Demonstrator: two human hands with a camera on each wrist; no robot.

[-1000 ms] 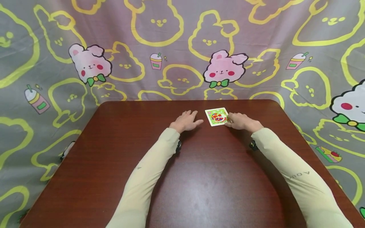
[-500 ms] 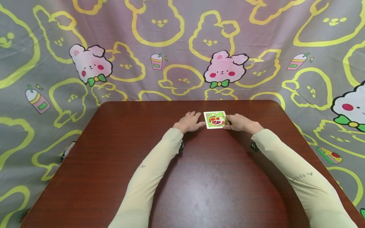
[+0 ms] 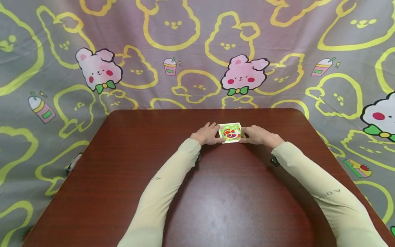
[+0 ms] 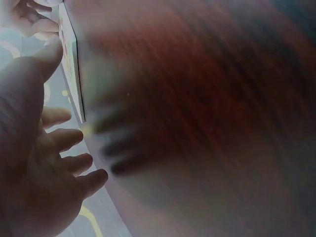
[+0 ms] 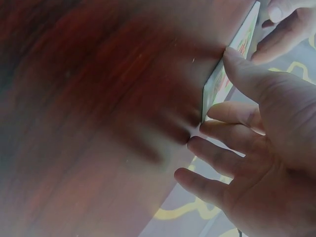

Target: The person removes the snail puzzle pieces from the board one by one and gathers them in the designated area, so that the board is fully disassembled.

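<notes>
1. The picture board (image 3: 229,133) is showing its face fully only in the head view; both wrist views are catching it nearly edge-on, and fingers are covering parts of it.
2. In the wrist views, blurred shadows are dimming the table (image 3: 216,192), and the frame borders are cutting off both hands.
3. Grey lettering is running along the right sleeve (image 3: 324,185); an "A" is reading clearly, while folds are distorting the rest. The left sleeve (image 3: 163,185) is bearing a similar, partly lost "A".
4. The board is looking square and thin, with a white border framing a green ground and a curling red, blue and white motif.
5. It is lying flat near the table's far edge, between the hands.
6. The right hand (image 3: 256,134) is gripping its right edge between thumb and bent fingers.
7. The left hand (image 3: 210,133) is spreading nearly straight fingers, its thumb resting at the near-left corner.
</notes>
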